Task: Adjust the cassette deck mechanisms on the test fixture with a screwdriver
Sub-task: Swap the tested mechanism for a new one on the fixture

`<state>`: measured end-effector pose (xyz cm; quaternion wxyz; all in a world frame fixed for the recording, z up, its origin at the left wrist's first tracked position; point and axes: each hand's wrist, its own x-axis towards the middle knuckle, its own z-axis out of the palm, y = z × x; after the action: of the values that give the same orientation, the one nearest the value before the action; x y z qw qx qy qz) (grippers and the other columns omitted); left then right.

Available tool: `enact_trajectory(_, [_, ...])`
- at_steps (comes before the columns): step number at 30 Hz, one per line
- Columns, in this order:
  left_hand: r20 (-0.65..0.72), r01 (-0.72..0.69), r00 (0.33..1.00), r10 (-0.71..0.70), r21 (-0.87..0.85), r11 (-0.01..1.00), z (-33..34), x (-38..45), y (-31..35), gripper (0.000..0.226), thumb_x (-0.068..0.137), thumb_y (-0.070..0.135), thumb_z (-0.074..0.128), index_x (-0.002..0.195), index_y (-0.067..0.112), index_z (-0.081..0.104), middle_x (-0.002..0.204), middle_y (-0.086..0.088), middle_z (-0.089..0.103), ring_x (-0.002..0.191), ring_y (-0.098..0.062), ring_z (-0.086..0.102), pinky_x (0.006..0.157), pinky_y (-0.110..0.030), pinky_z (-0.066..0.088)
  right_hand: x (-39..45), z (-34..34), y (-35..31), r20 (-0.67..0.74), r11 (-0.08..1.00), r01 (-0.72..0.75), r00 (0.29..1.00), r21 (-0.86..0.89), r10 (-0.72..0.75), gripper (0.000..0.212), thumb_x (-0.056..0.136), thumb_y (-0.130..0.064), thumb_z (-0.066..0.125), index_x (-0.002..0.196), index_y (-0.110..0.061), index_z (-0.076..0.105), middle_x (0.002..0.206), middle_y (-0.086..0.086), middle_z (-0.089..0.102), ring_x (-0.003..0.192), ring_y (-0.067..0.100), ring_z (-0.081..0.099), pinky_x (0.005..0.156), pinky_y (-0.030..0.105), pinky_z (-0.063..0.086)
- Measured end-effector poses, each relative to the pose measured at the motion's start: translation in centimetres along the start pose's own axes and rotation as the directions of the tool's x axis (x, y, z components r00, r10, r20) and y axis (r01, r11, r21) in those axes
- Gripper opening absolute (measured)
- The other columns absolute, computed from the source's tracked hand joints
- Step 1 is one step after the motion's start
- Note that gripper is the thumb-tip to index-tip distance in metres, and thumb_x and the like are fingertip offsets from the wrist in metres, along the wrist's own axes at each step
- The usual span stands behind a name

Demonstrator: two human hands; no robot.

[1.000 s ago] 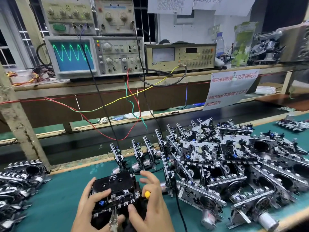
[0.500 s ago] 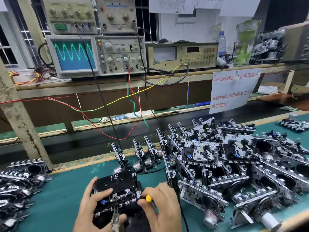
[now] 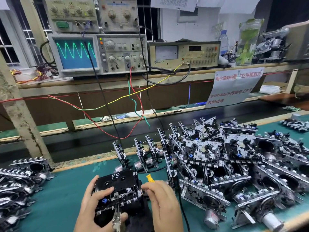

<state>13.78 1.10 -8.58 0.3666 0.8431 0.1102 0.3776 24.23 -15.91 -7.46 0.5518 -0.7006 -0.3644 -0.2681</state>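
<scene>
Right hand [image 3: 164, 200] pinches the yellow screwdriver [image 3: 150, 178], handle angled up-far, just right of the mechanism [image 3: 117, 190]; left hand [image 3: 95, 200] grips its left side.

Even, fairly bright overhead light; soft shadows; the oscilloscope screen [image 3: 76, 53] glowed; frame edges bowed and blurred, left corner smeared.
</scene>
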Motion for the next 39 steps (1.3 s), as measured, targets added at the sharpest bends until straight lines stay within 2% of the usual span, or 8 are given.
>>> enact_trajectory(7, [0.000, 0.007, 1.000, -0.007, 0.003, 1.000, 0.0, -0.1, -0.3, 0.069, 0.046, 0.063, 0.082, 0.111, 0.058, 0.061, 0.156, 0.018, 0.035, 0.141, 0.003, 0.034, 0.109, -0.043, 0.031, 0.2, -0.5, -0.4, 0.209, 0.939, -0.343, 0.918, -0.004, 0.336, 0.044, 0.104, -0.025, 0.048, 0.136, -0.053, 0.038, 0.113, -0.028, 0.055, 0.109, -0.015, 0.048, 0.090, 0.002, 0.033])
enact_trajectory(15, [0.072, 0.012, 0.997, -0.012, 0.005, 1.000, -0.6, 0.4, -0.6, 0.070, 0.046, 0.059, 0.087, 0.113, 0.054, 0.065, 0.155, 0.009, 0.038, 0.143, -0.025, 0.039, 0.112, -0.035, 0.029, -0.1, 0.0, 0.4, 0.054, 0.978, -0.209, 0.976, -0.003, 0.209, 0.021, 0.097, -0.028, 0.054, 0.113, -0.024, 0.068, 0.101, -0.026, 0.062, 0.103, -0.010, 0.054, 0.086, 0.003, 0.038])
enact_trajectory(19, [0.063, 0.092, 0.994, -0.093, 0.009, 0.996, -0.6, -0.1, 0.5, 0.071, 0.048, 0.058, 0.091, 0.112, 0.058, 0.061, 0.158, 0.023, 0.030, 0.140, -0.001, 0.038, 0.108, -0.041, 0.033, 0.8, -0.8, -0.8, 0.162, 0.948, -0.311, 0.941, 0.071, 0.297, 0.022, 0.100, -0.047, 0.043, 0.114, -0.042, 0.059, 0.102, -0.028, 0.061, 0.101, -0.006, 0.056, 0.084, 0.010, 0.040])
enact_trajectory(22, [0.171, 0.150, 0.974, -0.151, 0.022, 0.988, -2.4, -0.3, 1.4, 0.068, 0.064, 0.039, 0.093, 0.117, 0.062, 0.057, 0.156, 0.038, 0.020, 0.138, 0.017, 0.030, 0.111, -0.040, 0.036, 2.4, -2.8, -1.7, 0.232, 0.901, -0.389, 0.910, 0.194, 0.343, 0.015, 0.101, -0.034, 0.056, 0.113, -0.040, 0.062, 0.080, -0.022, 0.061, 0.069, -0.001, 0.053, 0.065, 0.013, 0.038])
enact_trajectory(27, [0.388, 0.113, 0.902, -0.187, 0.207, 0.972, -5.9, 1.8, 3.3, 0.049, 0.070, 0.069, 0.057, 0.119, 0.065, 0.052, 0.161, 0.033, 0.004, 0.149, 0.010, -0.002, 0.116, -0.028, 0.015, 3.8, -7.5, -2.5, 0.258, 0.890, -0.389, 0.908, 0.236, 0.329, 0.004, 0.093, -0.038, 0.069, 0.096, -0.038, 0.072, 0.075, -0.009, 0.067, 0.060, 0.006, 0.055, 0.054, 0.014, 0.039])
enact_trajectory(30, [0.385, 0.051, 0.907, -0.173, 0.306, 0.951, -4.6, 4.4, 5.4, 0.052, 0.073, 0.073, 0.058, 0.118, 0.048, 0.056, 0.163, 0.018, 0.016, 0.151, -0.002, 0.013, 0.117, -0.030, 0.020, 3.6, -8.2, -2.9, 0.288, 0.891, -0.403, 0.896, 0.209, 0.337, 0.005, 0.090, -0.034, 0.070, 0.090, -0.038, 0.073, 0.074, -0.012, 0.068, 0.060, 0.000, 0.055, 0.054, 0.008, 0.037])
enact_trajectory(36, [0.546, -0.174, 0.794, -0.269, 0.627, 0.759, -1.3, 7.3, 6.6, 0.098, 0.072, 0.063, 0.075, 0.153, 0.043, 0.024, 0.146, 0.006, 0.042, 0.136, -0.023, 0.036, 0.108, -0.052, 0.039, 3.5, -8.1, -3.0, 0.286, 0.893, -0.432, 0.878, 0.126, 0.384, 0.011, 0.094, -0.027, 0.068, 0.085, -0.030, 0.073, 0.062, -0.016, 0.063, 0.051, 0.002, 0.047, 0.045, 0.012, 0.032])
enact_trajectory(39, [0.452, -0.031, 0.877, -0.165, 0.396, 0.918, -2.1, 7.3, 7.2, 0.088, 0.073, 0.054, 0.081, 0.148, 0.046, 0.036, 0.137, 0.015, 0.051, 0.129, -0.008, 0.045, 0.109, -0.041, 0.042, 3.8, -9.0, -3.3, 0.216, 0.894, -0.420, 0.898, 0.159, 0.383, 0.010, 0.092, -0.037, 0.067, 0.087, -0.032, 0.074, 0.063, -0.014, 0.064, 0.053, 0.003, 0.050, 0.048, 0.011, 0.036])
